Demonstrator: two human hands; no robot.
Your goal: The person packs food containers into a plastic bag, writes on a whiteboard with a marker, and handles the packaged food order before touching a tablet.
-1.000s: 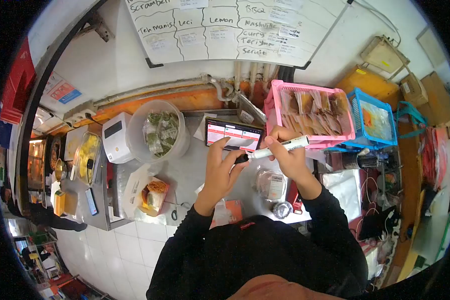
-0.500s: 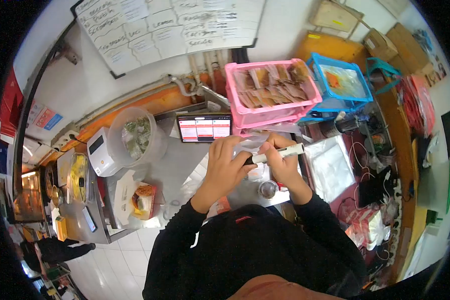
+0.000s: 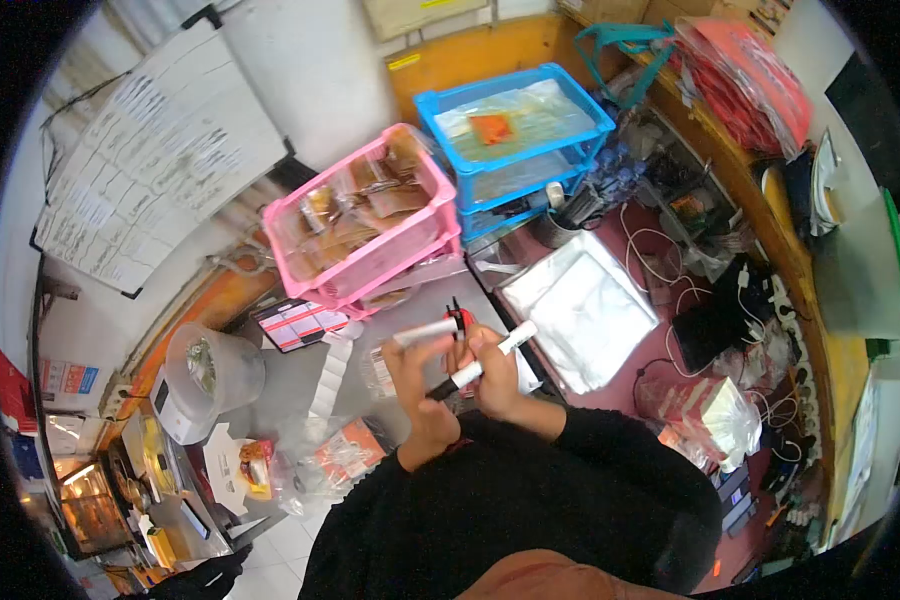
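Your right hand (image 3: 500, 382) pinches a white, black-ended cylindrical marker (image 3: 465, 376). Your left hand (image 3: 425, 412) is at the marker's black end; whether it grips cannot be told. Beyond the marker stand a rectangular pink plastic basket (image 3: 382, 260) and, farther, a tiered blue plastic rack (image 3: 528, 151).

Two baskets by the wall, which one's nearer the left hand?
The pink basket, filled with brown packets. It comes closer to the left hand than the blue basket, which holds an orange item.
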